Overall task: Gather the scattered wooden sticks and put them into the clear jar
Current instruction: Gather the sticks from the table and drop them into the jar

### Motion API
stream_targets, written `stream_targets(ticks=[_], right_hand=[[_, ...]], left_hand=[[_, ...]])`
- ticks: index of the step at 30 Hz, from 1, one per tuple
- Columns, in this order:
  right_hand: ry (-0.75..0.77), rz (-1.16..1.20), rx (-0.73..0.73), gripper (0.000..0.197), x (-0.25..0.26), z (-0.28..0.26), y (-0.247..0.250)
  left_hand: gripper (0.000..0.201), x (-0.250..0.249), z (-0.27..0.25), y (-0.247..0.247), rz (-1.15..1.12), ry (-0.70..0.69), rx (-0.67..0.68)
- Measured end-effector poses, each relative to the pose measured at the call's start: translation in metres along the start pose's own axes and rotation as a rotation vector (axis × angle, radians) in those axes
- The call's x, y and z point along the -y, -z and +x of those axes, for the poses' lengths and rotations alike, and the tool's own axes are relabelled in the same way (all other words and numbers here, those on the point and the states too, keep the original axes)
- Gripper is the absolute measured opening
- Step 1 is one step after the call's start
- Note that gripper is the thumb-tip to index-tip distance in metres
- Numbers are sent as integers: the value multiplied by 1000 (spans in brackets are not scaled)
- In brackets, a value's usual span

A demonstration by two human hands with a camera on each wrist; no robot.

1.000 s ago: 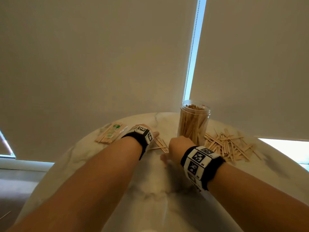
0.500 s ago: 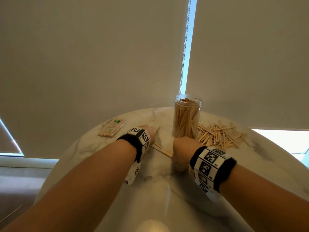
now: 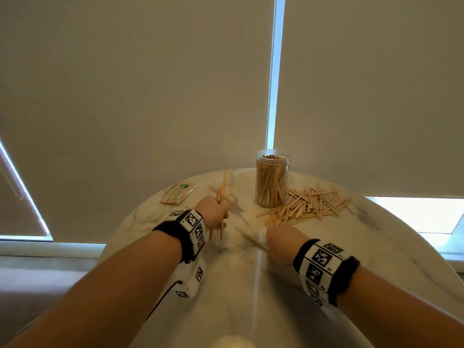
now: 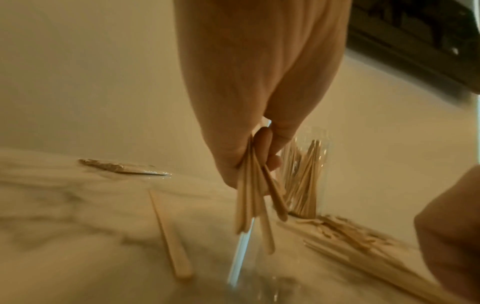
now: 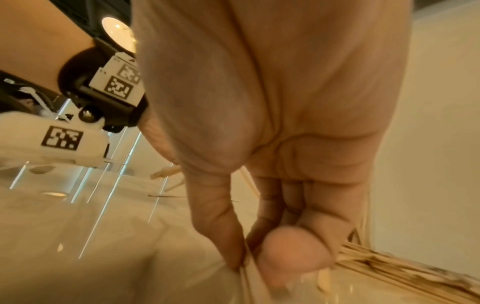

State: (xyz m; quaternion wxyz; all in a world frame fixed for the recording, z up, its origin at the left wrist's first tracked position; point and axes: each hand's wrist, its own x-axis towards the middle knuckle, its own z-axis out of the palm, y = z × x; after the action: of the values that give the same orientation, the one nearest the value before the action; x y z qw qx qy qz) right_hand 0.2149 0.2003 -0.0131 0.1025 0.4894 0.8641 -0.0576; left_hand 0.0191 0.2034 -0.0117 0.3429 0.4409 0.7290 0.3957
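Loosely, left hand grips flat wooden sticks above veined marble table.

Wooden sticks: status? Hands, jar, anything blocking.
Left hand grips a bundle of sticks. Right hand pinches sticks at the table. Clear jar upright, open, mostly full; loose pile beside it. Path to the jar looks clear.

Head camera looks forward and down from above both forearms onto the round bench, blinds filling its upper half. Each wrist camera sits low and very close under its own palm, facing along the fingers. Left wrist and head views share the jar.
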Motion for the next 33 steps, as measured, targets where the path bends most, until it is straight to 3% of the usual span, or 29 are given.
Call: stream_targets(ticks=[2,5,10,15,20,22,24,26,29,31,33], right_hand=[[-13,35,-8,30,-1,-5,-3],[-42,93,-6,27,-3,-14,-5],[-60,347,0,16,-11,-25,7],[1,837,-231,18,-9,-36,26],[183,852,-235,13,20,-44,37],[215,857,-273,18,32,-44,38],[206,909,-259,23,38,-43,38],[142,835,-179,28,39,-40,37],[41,297,-57,36,31,-31,30],[3,52,34,38,25,-26,23],[-13,-27,75,32,19,-20,15]], left_hand=[[10,-4,-12,-1,-234,45,23],[15,-7,-31,-1,-377,100,36],[22,5,-54,-5,-330,0,60],[27,0,-70,-9,-375,3,36],[48,-20,-85,-16,-430,-40,109],[44,-22,-87,-13,-332,-97,134],[37,-21,-83,-2,-296,-108,63],[30,-19,-78,16,-279,-32,-31],[25,-13,-66,43,-287,105,-66],[32,-4,-56,55,-170,123,-97],[36,3,-45,61,18,100,-103]])
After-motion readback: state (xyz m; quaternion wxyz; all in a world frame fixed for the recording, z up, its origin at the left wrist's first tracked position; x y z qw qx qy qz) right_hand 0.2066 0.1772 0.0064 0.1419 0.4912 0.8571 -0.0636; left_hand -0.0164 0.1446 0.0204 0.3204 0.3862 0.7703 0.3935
